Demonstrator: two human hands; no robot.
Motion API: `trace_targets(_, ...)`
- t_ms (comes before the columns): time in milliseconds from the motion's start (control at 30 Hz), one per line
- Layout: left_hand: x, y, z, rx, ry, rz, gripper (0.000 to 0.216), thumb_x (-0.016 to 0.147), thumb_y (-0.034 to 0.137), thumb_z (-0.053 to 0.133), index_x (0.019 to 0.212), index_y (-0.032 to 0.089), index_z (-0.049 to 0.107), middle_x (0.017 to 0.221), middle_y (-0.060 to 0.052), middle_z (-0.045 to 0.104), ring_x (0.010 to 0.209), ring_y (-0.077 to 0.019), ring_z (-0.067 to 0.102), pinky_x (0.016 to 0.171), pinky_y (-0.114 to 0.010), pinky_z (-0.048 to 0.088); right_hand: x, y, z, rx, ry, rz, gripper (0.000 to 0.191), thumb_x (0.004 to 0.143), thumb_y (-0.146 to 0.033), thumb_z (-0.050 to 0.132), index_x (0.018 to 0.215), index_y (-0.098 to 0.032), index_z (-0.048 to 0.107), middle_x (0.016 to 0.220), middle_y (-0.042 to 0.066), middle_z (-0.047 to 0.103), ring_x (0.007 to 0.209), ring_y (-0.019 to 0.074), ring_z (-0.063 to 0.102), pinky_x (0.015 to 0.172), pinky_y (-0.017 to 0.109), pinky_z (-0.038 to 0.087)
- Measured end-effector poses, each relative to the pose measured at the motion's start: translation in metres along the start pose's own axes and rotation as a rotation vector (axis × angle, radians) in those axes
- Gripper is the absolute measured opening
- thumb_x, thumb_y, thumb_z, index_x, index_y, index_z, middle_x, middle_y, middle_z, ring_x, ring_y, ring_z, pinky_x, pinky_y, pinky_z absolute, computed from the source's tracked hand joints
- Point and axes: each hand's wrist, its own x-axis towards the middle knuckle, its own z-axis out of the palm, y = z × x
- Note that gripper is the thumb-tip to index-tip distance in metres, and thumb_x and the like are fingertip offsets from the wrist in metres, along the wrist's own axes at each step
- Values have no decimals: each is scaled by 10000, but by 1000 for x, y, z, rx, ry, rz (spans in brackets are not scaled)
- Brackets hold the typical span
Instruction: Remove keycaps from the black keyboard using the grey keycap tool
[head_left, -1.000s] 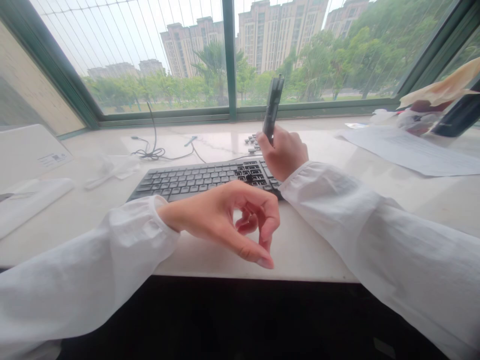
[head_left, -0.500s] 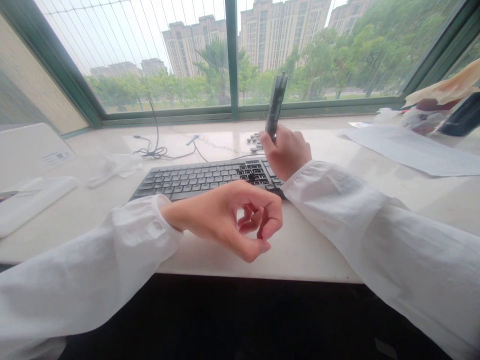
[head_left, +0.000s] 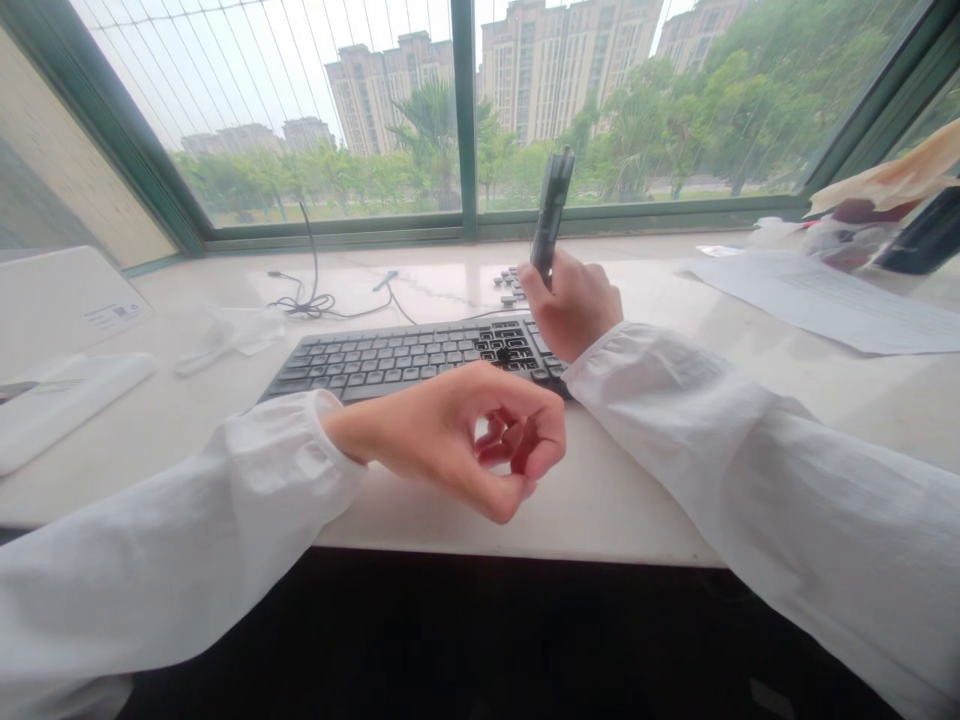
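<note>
A black keyboard (head_left: 375, 352) lies on the white counter, its right part showing bare switch sockets where keycaps are off. My right hand (head_left: 576, 305) is closed around a dark grey bar-shaped tool (head_left: 553, 205), which points upward over the keyboard's right end. The tool's lower end is hidden by the fingers. Several loose keycaps (head_left: 512, 287) lie just behind, left of that hand. My left hand (head_left: 457, 435) is held in front of the keyboard, fingers curled into a ring with thumb and fingertips pressed together; anything between them is too hidden to make out.
A coiled black cable (head_left: 304, 303) lies behind the keyboard. To the left are a crumpled clear wrapper (head_left: 232, 335), a white box (head_left: 67, 290) and a white tray-like piece (head_left: 82, 405). Paper sheets (head_left: 832, 300) and a dark object (head_left: 922, 235) are at the right, before the window.
My left thumb and fingertips have drawn slightly closer together. The right hand, the tool and the keyboard stay in place.
</note>
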Motion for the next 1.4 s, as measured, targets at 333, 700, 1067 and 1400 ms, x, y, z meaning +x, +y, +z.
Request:
trace_targets(333, 0, 0, 0, -1, 9, -7, 157, 595, 25, 597, 650, 162, 545, 601, 36, 566, 512, -58, 453, 477, -198, 372, 0, -1, 0, -2, 9, 1, 447, 939, -483, 293, 1032, -206, 631, 790, 98, 619, 823, 279, 561, 716, 407, 403)
trace_targets(700, 0, 2, 0, -6, 5, -1, 179, 606, -2, 593, 654, 161, 537, 613, 43, 569, 518, -53, 447, 479, -196, 361, 1, 0, 0, 19, 12, -7, 439, 937, -484, 302, 1046, -209, 626, 777, 93, 618, 837, 278, 558, 721, 405, 396)
trace_targets(1067, -1, 0, -1, -4, -5, -22, 136, 661, 52, 627, 682, 160, 546, 614, 39, 557, 508, -50, 442, 479, -193, 366, 1, 1, 2, 12, 13, -14, 444, 941, -491, 290, 1034, -210, 621, 751, 90, 607, 809, 277, 554, 715, 405, 397)
trace_targets(1400, -1, 4, -4, -30, -36, -112, 214, 743, 242, 732, 820, 156, 551, 750, -13, 626, 556, -59, 493, 493, -191, 403, 1, 0, 1, 7, -6, 3, 450, 936, -495, 296, 1057, -207, 620, 795, 104, 619, 844, 293, 558, 731, 422, 402)
